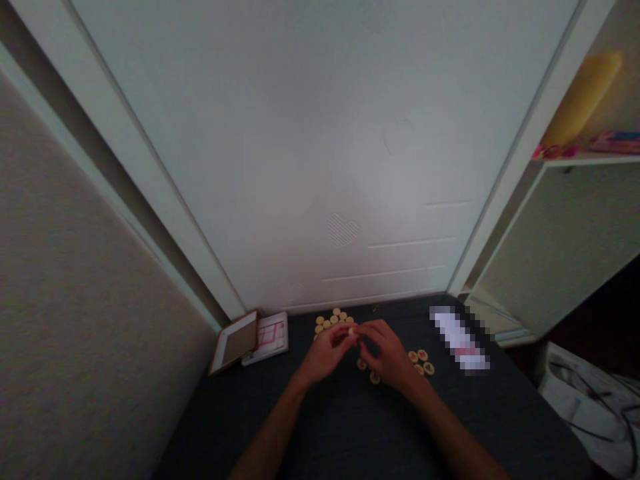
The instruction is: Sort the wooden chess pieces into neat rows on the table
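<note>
My left hand (pixel 329 352) and my right hand (pixel 387 355) meet over a dark cloth surface (pixel 320 427). The left fingertips pinch a small pale round disc (pixel 352 331). The right hand's fingers are curled close beside that disc; whether they grip it too is hidden. A heap of several tan round discs (pixel 334 319) lies just beyond the hands. Other discs (pixel 421 361) with red marks lie to the right of my right hand, and a couple of discs (pixel 369 371) sit under it.
A wooden-framed board (pixel 235 341) and a white sheet with red print (pixel 271 335) lie at the far left of the cloth. A blurred white object (pixel 459 339) lies at the right. A white panel (pixel 320 153) rises behind; a shelf stands at the right.
</note>
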Demonstrator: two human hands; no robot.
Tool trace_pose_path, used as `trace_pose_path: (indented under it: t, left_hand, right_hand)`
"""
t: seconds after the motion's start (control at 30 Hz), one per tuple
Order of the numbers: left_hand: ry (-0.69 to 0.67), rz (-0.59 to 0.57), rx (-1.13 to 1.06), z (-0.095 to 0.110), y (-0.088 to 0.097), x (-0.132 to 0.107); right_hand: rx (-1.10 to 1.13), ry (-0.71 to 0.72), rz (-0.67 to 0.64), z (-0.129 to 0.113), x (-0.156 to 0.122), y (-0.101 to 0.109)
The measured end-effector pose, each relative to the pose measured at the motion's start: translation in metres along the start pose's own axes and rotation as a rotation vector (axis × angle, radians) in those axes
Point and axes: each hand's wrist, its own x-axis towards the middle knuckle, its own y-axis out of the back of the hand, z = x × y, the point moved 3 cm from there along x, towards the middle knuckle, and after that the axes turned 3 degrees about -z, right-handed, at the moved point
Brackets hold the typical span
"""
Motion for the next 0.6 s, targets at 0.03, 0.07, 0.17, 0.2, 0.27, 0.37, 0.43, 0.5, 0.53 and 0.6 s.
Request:
trace_pose_path:
  t: [0.03,0.07,0.17,0.2,0.27,0.37,0.43,0.5,0.53,0.6]
  left_hand:
    - [0.003,-0.002,0.016,0.0,0.0,0.004]
    - [0.003,0.0,0.023,-0.003,-0.002,0.005]
    - [0.007,0.043,0.031,-0.015,-0.009,0.002]
    - [0.012,0.066,0.043,-0.02,-0.012,0.0]
    - [0.013,0.112,0.082,-0.027,-0.017,-0.005]
    - [0.001,0.155,0.129,-0.032,-0.02,-0.009]
    - [0.003,0.164,0.138,-0.034,-0.02,-0.009]
    - [0.013,0.174,0.124,-0.038,-0.019,-0.009]
    - [0.021,0.183,0.109,-0.04,-0.018,-0.008]
    - [0.044,0.202,0.063,-0.046,-0.017,-0.008]
  right_hand:
    - [-0.001,-0.003,0.008,0.003,0.001,-0.001]
    - [-0.004,-0.007,0.012,0.006,0.0,-0.003]
    - [-0.007,-0.032,-0.007,0.015,-0.005,-0.009]
    - [-0.005,-0.049,-0.024,0.017,-0.008,-0.01]
    - [0.01,-0.086,-0.069,0.018,-0.012,-0.011]
    - [0.055,-0.138,-0.131,0.017,-0.016,-0.011]
    - [0.081,-0.163,-0.149,0.016,-0.018,-0.011]
    - [0.093,-0.166,-0.154,0.016,-0.019,-0.014]
    - [0.094,-0.164,-0.154,0.016,-0.02,-0.016]
    - [0.085,-0.154,-0.155,0.019,-0.022,-0.02]
